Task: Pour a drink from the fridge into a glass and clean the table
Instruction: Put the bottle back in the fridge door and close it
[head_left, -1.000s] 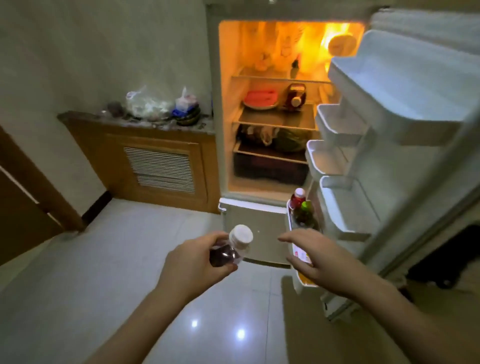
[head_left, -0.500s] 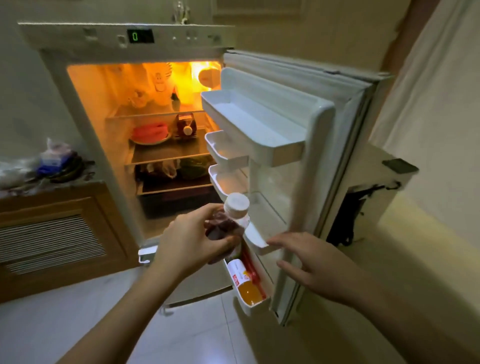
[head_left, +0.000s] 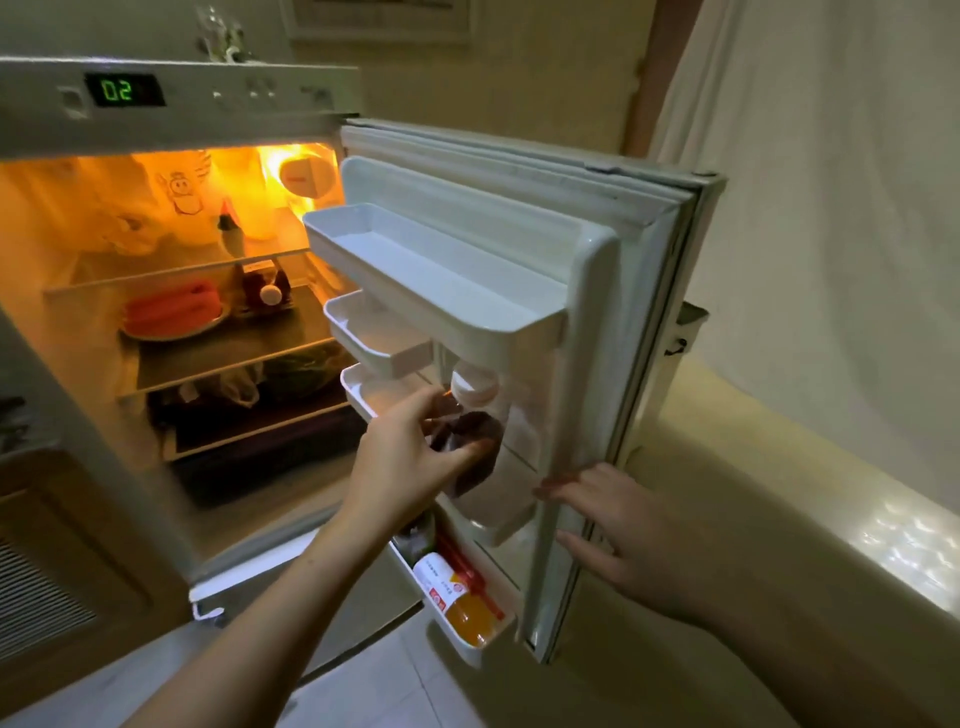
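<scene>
I am seeing the small clear plastic bottle of dark reddish-brown drink with a white screw cap (head_left: 470, 436) sitting just right of the frame's centre, upright and tilted slightly, in front of the inner side of the open white fridge door (head_left: 597, 322). My left hand (head_left: 410, 457) is wrapping around the bottle's body from its 9 o'clock side, fingers curled closed on it, thumb pressing across the front; the cap is showing above the hand at 12 o'clock. Whether the bottle's base is touching a door shelf I cannot tell, since the hand is covering it.

At 3 o'clock from the bottle, my right hand (head_left: 628, 535) is lying against the door's free edge, fingers spread and extended flat, gripping nothing; only the fingertips are meeting the door frame.

At 6 o'clock, the lowest white door bin (head_left: 467, 647) is holding a plastic bottle of orange drink with a white-and-red label (head_left: 457, 597), lying slanted. At 12 o'clock, the wide white top door shelf (head_left: 431, 270) is jutting out. At 9 o'clock, the lit fridge interior (head_left: 171, 332) is glowing orange, a plate of red food (head_left: 171, 312) resting on a glass shelf. At 11 o'clock, the green digital display (head_left: 117, 91) is reading 02.
</scene>
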